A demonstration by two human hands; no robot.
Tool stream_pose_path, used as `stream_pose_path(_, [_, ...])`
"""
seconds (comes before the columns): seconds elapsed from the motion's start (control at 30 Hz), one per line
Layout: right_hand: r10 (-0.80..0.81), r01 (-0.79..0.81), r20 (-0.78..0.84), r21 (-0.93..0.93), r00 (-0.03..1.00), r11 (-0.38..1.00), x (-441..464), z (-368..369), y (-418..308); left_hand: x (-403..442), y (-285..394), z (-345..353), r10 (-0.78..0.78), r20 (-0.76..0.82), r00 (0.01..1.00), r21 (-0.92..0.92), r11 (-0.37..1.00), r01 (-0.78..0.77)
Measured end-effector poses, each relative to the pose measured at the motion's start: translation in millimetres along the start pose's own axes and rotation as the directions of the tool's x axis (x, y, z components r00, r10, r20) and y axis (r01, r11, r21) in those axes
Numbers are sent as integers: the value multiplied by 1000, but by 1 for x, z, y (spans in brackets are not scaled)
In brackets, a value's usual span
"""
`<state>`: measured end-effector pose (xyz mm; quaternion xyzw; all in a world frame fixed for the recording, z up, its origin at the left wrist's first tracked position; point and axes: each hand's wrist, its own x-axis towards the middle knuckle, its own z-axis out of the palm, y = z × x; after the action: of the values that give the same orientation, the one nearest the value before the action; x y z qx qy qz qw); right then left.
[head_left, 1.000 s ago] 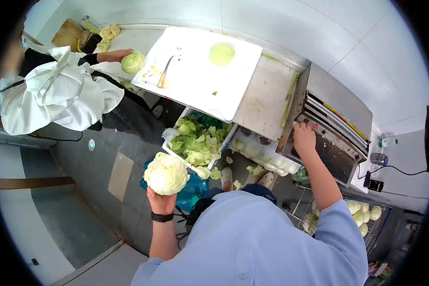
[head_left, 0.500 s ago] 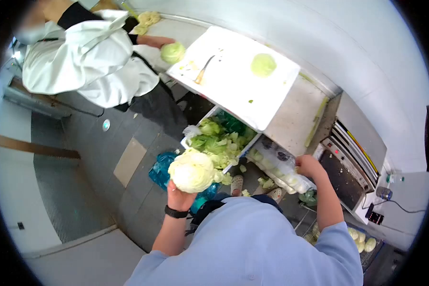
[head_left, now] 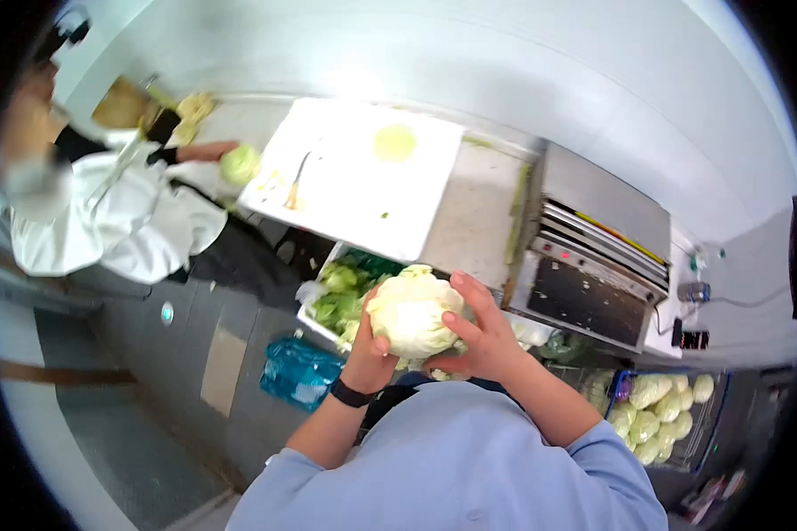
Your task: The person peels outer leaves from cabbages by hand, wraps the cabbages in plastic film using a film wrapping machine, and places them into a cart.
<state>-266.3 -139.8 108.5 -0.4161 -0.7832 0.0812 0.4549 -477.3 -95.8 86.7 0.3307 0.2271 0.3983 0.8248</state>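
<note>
A pale, leafy cabbage is held up in front of my chest between both hands. My left hand, with a dark band at the wrist, grips its left side, thumb toward me. My right hand presses on its right side, fingers curved and a little apart. Just behind the cabbage is a white crate of loose green leaves, partly hidden by the cabbage and my left hand.
A white cutting board bears a knife and a green cabbage. At left, a co-worker's hand touches another cabbage. Rightward are a wrapping machine and a basket of several wrapped cabbages. A blue bag lies on the floor.
My right hand has left the plastic bag on the right and come onto the cabbage. My left hand has brought the cabbage toward the middle. The view has turned to the right.
</note>
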Motion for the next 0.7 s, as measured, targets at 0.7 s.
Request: stream_pose_path(0.7, [830, -267, 261, 953, 493, -141, -143, -264, 117, 79, -91, 78, 448, -28, 894, 823, -498, 275])
